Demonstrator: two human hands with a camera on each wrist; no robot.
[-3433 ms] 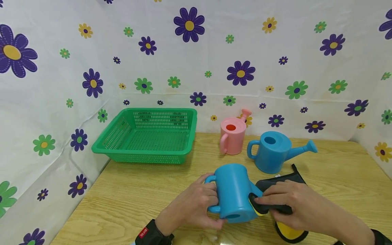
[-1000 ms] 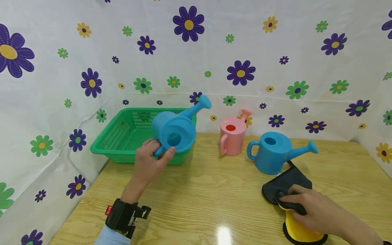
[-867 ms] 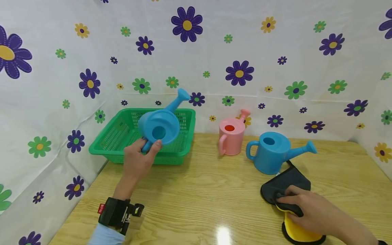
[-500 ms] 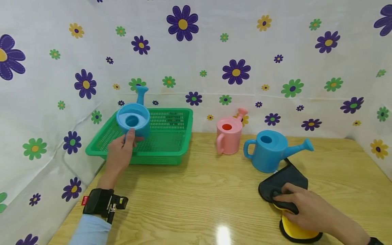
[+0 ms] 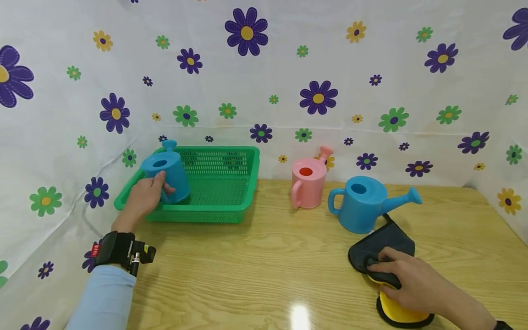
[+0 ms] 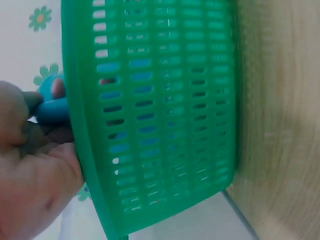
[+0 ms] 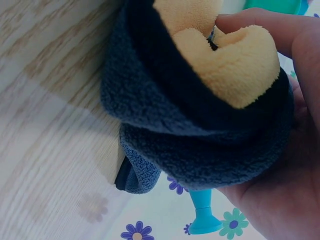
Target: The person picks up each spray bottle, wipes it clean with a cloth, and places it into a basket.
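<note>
My left hand (image 5: 144, 195) grips the handle of a blue watering can (image 5: 175, 176), which stands nearly upright inside the left end of the green basket (image 5: 214, 214). In the left wrist view, blue shows through the slots of the basket wall (image 6: 150, 175), and the hand (image 6: 40, 170) is at the rim. My right hand (image 5: 412, 279) pinches a folded cloth (image 5: 402, 309), dark grey on one face and yellow on the other, lying on the table. The right wrist view shows the bunched fleecy cloth (image 7: 200, 150) between thumb and fingers.
A second blue watering can (image 5: 360, 211) stands just behind the cloth, its spout pointing right. Left of it is a pink watering can (image 5: 311, 188). The wooden table (image 5: 247, 275) meets a flower-print sheet (image 5: 272, 55) at the back and sides.
My left hand has carried the blue watering can from beside the cloth, left over the basket, then lowered it inside, turning it upright. My right hand drew the cloth away from the can and now stays still.
</note>
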